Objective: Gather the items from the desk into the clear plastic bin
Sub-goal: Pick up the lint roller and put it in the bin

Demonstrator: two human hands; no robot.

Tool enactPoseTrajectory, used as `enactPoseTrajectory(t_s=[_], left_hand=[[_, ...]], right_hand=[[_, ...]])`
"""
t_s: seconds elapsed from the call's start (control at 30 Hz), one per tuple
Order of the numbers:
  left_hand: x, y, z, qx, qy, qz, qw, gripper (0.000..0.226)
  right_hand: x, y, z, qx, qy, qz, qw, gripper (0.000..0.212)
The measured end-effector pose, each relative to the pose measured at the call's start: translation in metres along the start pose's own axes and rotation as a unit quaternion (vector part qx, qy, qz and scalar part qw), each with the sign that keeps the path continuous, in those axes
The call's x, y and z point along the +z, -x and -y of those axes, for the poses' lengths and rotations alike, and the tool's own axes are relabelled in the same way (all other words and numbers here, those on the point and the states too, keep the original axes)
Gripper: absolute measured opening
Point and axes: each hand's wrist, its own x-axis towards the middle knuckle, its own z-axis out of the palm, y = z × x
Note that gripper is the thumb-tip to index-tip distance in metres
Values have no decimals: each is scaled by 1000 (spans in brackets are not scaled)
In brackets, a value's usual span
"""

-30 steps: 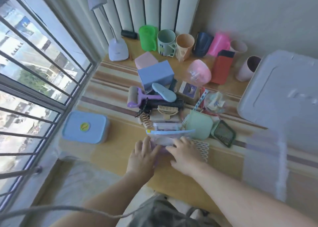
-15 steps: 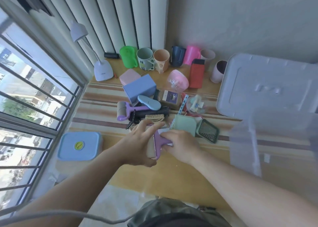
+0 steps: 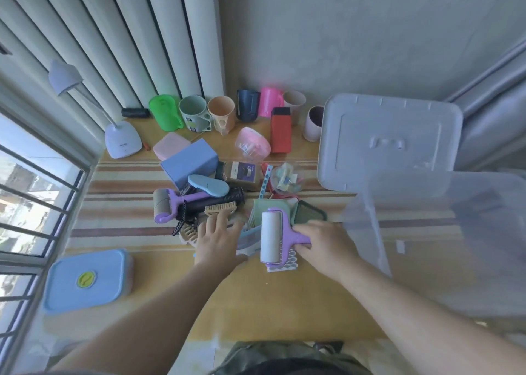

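My right hand [image 3: 324, 245] grips the purple handle of a white lint roller [image 3: 270, 236], held just above the desk's near middle. My left hand [image 3: 217, 239] lies flat with fingers spread on a small clear box [image 3: 250, 239] and the combs at the pile's front. Behind them a heap holds a second purple lint roller [image 3: 168, 204], a blue block [image 3: 189, 162], a blue brush [image 3: 207, 185], a black hair roller [image 3: 216, 201] and a green pouch [image 3: 266, 208]. The clear plastic bin [image 3: 444, 241] stands at the right, its grey lid [image 3: 390, 144] behind it.
A row of cups [image 3: 222, 114] lines the back wall, with a red box [image 3: 281, 130] and pink dome [image 3: 252, 147] in front. A white desk lamp [image 3: 122, 140] stands back left, a blue lidded box [image 3: 86, 280] front left by the window bars.
My right hand has lifted the white lint roller by its handle and carried it a little rightward. My left hand let go of it and dropped onto the pile's front.
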Motion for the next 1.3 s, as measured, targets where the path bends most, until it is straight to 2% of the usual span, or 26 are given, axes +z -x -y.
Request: enactPoseTrajectory(t_s=[0.07, 0.13, 0.27, 0.37, 0.43, 0.5, 0.57, 0.67, 0.77, 0.87, 1.03, 1.13, 1.3], left_hand=[[4, -2, -1, 4, -42, 35, 999, 103], [5, -2, -2, 5, -72, 49, 996, 101], [2, -5, -4, 45, -63, 53, 996, 59], [0, -9, -3, 69, -17, -19, 997, 21], [-10, -10, -5, 97, 15, -49, 994, 8], [-33, -10, -6, 102, 53, -39, 993, 13], [-59, -15, -9, 85, 87, -24, 992, 20], [-102, -25, -24, 85, 120, -110, 983, 41], [-142, -37, -62, 89, 191, -107, 972, 25], [-172, -45, -112, 127, 224, -118, 959, 24], [-189, -58, -229, 189, 207, -111, 954, 26], [-182, -64, -295, 179, 197, -83, 960, 25], [-159, -76, -370, 150, 215, -14, 965, 26]], right_hand=[[1, 2, 1, -2, -8, 2, 1000, 7], [1, 2, 4, -7, -16, 10, 1000, 6], [1, 1, 3, -16, -28, 5, 999, 11], [0, -1, 0, -20, -33, 1, 999, 7], [-4, -3, -2, -23, -42, -7, 999, 7], [-12, -5, -5, -29, -66, -27, 997, 8], [-28, -5, -10, -32, -113, -54, 992, 19], [-63, -1, -27, -47, -147, -120, 981, 32], [-98, 11, -65, -37, -134, -179, 974, 31], [-123, 30, -116, -1, -104, -188, 977, 26], [-146, 77, -231, 59, -70, -164, 982, 21], [-136, 100, -291, 66, -73, -127, 987, 22], [-80, 99, -331, 34, -20, 65, 997, 10]])
